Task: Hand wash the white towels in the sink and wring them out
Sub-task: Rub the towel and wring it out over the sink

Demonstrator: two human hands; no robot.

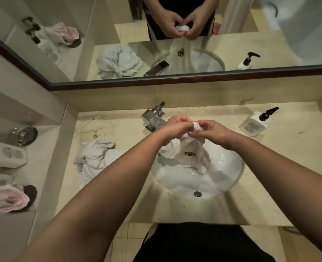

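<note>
While both hands, left hand [177, 126] and right hand [211, 131], pinch the monogrammed towel [189, 154] above the sink [232, 178], our grip looks thin; wet weight could slip it, splashing the desk [269, 167].

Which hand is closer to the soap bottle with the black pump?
The right hand. It grips the towel over the sink, on the side facing the soap bottle. The left hand grips the same towel but sits farther away, next to the faucet.
</note>
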